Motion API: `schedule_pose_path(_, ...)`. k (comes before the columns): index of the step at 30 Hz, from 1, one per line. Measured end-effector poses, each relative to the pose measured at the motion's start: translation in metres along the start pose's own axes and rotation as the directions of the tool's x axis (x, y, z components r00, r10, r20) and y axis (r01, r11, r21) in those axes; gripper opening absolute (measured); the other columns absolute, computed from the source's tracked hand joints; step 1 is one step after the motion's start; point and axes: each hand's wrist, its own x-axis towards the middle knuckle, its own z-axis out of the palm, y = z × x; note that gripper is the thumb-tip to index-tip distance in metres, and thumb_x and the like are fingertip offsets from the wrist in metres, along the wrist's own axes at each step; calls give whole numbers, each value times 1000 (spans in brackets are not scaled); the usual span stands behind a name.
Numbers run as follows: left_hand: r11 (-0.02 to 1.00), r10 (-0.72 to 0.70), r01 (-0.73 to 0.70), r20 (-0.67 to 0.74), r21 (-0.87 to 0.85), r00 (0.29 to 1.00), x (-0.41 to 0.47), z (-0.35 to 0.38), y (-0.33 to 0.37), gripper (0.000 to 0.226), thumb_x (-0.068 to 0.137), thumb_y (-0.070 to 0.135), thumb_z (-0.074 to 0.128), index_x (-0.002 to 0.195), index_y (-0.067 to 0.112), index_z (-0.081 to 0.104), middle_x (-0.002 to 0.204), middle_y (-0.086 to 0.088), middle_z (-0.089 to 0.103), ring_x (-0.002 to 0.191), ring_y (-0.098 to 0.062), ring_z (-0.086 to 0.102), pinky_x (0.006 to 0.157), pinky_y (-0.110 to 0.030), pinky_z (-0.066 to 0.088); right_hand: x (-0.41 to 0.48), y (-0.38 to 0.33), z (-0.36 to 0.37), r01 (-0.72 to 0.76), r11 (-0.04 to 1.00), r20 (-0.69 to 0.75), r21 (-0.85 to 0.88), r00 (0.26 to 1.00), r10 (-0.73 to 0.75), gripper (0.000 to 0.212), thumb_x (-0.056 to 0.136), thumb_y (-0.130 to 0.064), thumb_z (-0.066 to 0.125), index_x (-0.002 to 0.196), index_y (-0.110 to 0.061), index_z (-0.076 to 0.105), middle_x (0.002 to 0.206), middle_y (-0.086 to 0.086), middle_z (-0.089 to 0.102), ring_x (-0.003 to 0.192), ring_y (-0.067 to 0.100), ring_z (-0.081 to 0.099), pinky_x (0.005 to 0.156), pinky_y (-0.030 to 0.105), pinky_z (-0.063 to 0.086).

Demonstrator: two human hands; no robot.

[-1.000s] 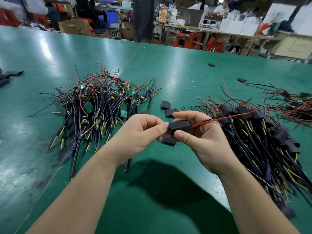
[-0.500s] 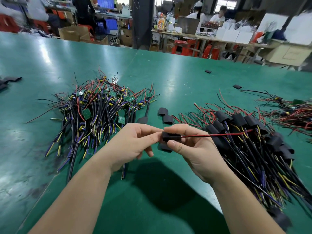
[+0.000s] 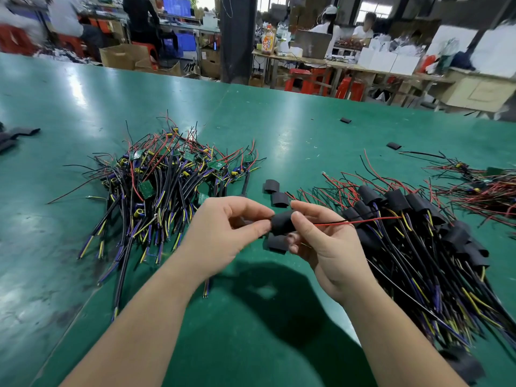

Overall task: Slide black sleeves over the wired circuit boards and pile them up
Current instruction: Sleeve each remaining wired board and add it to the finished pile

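Note:
Both my hands hold one black sleeve (image 3: 280,222) above the green table (image 3: 293,141). My left hand (image 3: 223,233) pinches its left end between thumb and forefinger. My right hand (image 3: 324,241) grips its right end, and red and black wires (image 3: 363,220) run out to the right from it. The board inside the sleeve is hidden. A pile of bare wired circuit boards (image 3: 167,188) lies to the left. A pile of sleeved boards (image 3: 413,233) lies to the right.
Loose black sleeves (image 3: 275,191) lie just behind my hands, one (image 3: 277,243) under them, and two more (image 3: 393,146) sit farther back. Another tangle of red wires (image 3: 485,188) lies at the right edge. Flat black strips (image 3: 16,134) rest at the far left. People work at benches behind.
My hands have stayed together on the sleeve and shifted only slightly. The sleeve now shows more between my fingers, and the wires stick out further to the right.

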Motion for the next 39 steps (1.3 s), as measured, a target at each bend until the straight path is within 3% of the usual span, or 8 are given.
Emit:
schedule_pose_path(4,907,305,-279,-37,314,952,-2,7,-3,10,75,17,74,84,22,75,69,23,65,65,9,59,62,-6,42,2,0,3,-125,988,-47,93,990,129,24,63,-16,71,82,-4,62,65,9,69,45,12,60,48,19,51)
schedule_pose_path(11,843,431,-386,-41,375,901,-2,7,-5,8,75,11,77,81,16,75,73,11,67,68,2,58,65,-10,42,4,-1,3,-165,970,-27,176,985,173,22,58,-5,69,80,-4,63,66,8,68,53,13,63,51,19,53)
schedule_pose_path(14,778,506,-452,-9,437,862,-3,8,-3,5,79,8,76,80,11,73,75,5,67,70,-6,58,67,-14,43,4,-1,2,-133,976,2,173,991,134,27,57,-2,69,85,-2,67,69,9,68,58,14,65,54,19,53)
schedule_pose_path(20,659,676,-547,-86,517,732,-7,10,-2,6,84,3,70,78,1,71,79,-6,67,72,-22,62,67,-33,51,1,-6,-3,-12,984,159,179,987,-17,30,64,4,67,83,-17,76,90,5,74,80,12,68,75,19,54)
schedule_pose_path(25,598,719,-582,-48,551,694,-8,11,-3,6,86,4,69,82,0,73,82,-8,69,75,-25,64,70,-34,51,0,-8,-3,61,995,157,79,985,-73,36,52,-1,81,85,-16,77,84,2,73,81,10,67,77,18,52)
schedule_pose_path(28,601,719,-590,-43,538,693,-8,12,-3,6,86,3,69,83,0,73,83,-8,68,75,-24,64,70,-34,51,0,-7,-1,89,995,127,48,987,-94,27,56,-12,77,82,-15,76,79,1,71,77,11,66,77,19,53)
schedule_pose_path(33,620,723,-617,-47,485,689,-10,16,-3,6,86,3,69,88,1,74,85,-8,69,77,-24,64,71,-34,52,0,-6,5,89,984,134,155,985,-110,16,70,5,59,79,-6,67,76,11,67,69,18,66,72,24,55)
schedule_pose_path(39,607,727,-638,-7,474,687,-10,21,-4,6,86,2,69,90,2,74,86,-8,69,79,-24,64,71,-35,52,1,-5,7,102,976,83,191,989,-120,21,67,5,47,74,-4,65,72,9,65,66,16,62,65,21,53)
